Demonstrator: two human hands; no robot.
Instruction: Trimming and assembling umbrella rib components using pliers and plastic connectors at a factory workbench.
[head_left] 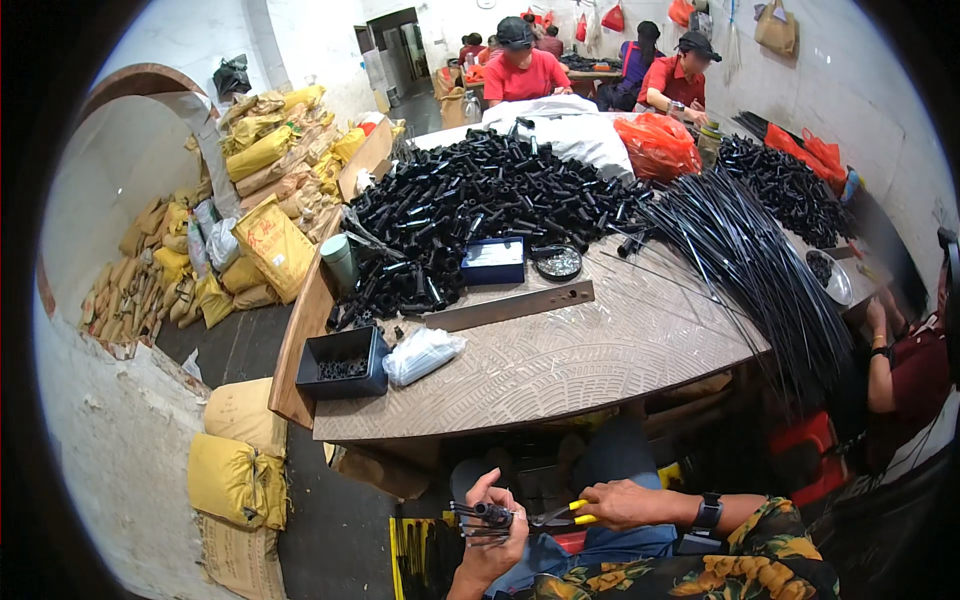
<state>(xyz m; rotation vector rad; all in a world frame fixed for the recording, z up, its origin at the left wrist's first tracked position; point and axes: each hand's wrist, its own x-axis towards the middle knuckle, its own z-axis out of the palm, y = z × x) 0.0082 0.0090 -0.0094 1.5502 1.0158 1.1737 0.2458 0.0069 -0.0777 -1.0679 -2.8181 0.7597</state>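
pale patterned table (pixel 600 350) in a white-walled room, yellow sacks (pixel 262 240) stacked left; left hand (pixel 492 525) grips a black part (pixel 490 515), right hand (pixel 618 503) closed on yellow-handled pliers (pixel 562 514).

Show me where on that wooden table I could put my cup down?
The near half of the table is bare, between the metal bar, white bag and rod bundle. The far half is crowded with black tubes.

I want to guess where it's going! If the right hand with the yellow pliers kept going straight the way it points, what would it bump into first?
Probably the small black part held in the left hand. The right hand points its pliers leftward, and their tips look almost at that part, though depth is hard to judge.
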